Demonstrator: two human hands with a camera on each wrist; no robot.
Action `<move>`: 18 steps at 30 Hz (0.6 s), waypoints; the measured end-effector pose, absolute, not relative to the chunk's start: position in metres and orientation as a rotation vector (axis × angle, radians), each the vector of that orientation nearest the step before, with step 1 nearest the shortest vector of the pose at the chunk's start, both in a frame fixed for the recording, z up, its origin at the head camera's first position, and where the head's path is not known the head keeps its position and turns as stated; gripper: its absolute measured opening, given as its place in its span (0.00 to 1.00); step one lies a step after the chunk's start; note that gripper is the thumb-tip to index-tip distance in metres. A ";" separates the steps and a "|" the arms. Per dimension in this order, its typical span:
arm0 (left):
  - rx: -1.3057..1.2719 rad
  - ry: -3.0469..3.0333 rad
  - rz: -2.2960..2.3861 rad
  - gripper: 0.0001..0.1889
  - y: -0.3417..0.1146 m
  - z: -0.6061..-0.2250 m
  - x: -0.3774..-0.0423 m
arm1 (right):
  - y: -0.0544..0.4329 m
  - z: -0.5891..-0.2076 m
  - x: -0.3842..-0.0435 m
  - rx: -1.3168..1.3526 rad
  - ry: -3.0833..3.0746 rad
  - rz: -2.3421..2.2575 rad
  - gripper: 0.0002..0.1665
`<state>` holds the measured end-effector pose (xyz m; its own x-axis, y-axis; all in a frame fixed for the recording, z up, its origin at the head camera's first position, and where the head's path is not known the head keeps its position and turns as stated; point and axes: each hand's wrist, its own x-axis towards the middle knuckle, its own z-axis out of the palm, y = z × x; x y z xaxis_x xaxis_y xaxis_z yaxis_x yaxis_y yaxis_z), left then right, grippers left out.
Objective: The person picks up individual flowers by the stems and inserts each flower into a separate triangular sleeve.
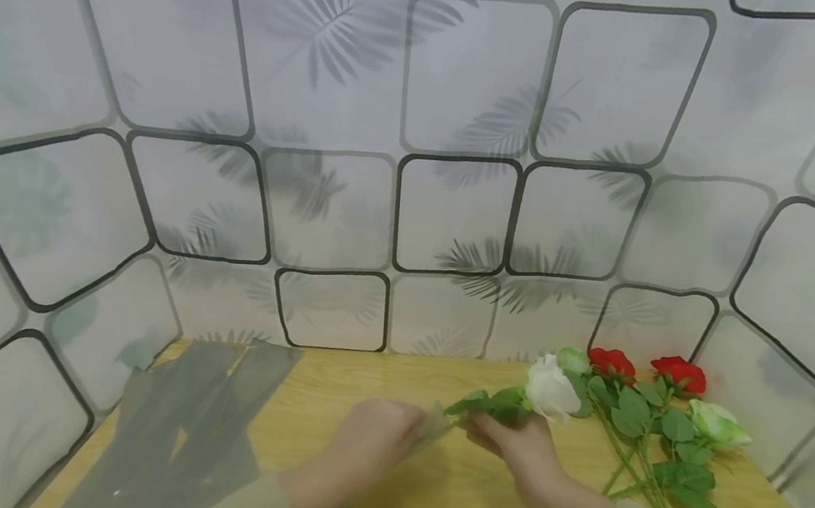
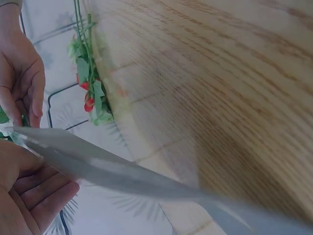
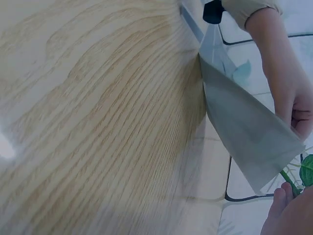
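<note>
My right hand [image 1: 517, 449] pinches the green stem [image 3: 287, 178] of a white artificial rose [image 1: 552, 388], close below its leaves [image 1: 499, 403]. The bloom points away to the right. To its left, my left hand [image 1: 373, 441] grips a translucent grey plastic sleeve [image 3: 244, 122] near its mouth, with the rest of it trailing down toward the table. In the right wrist view the stem is right at the sleeve's open end. Part of the stem is hidden by the sleeve and fingers in the head view.
Several grey plastic sleeves [image 1: 188, 422] lie spread on the left of the wooden table [image 1: 363, 375]. At the right lie a red rose [image 1: 610, 363], another red rose [image 1: 679, 374] and a pale green rose [image 1: 718, 425], stems crossed. A patterned wall [image 1: 335, 229] stands behind.
</note>
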<state>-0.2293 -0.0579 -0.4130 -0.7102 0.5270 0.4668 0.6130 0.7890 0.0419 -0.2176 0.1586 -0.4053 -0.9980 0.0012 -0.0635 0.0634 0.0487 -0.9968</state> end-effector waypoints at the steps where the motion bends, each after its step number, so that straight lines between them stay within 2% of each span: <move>1: -0.858 -2.549 -0.268 0.08 -0.057 -0.412 -0.229 | 0.158 -0.406 -0.217 0.081 2.215 -2.157 0.17; 13: -0.886 -2.518 -0.285 0.06 -0.053 -0.410 -0.228 | 0.149 -0.407 -0.218 0.003 2.377 -2.082 0.20; 18: -0.901 -2.481 -0.257 0.09 -0.049 -0.409 -0.230 | 0.144 -0.416 -0.219 0.000 2.459 -1.997 0.21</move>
<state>-0.2303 -0.0487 -0.4095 -0.6654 0.5528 0.5016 0.6440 0.7650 0.0113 -0.2190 0.1439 -0.4156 -0.9997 0.0164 0.0204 -0.0166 0.2053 -0.9786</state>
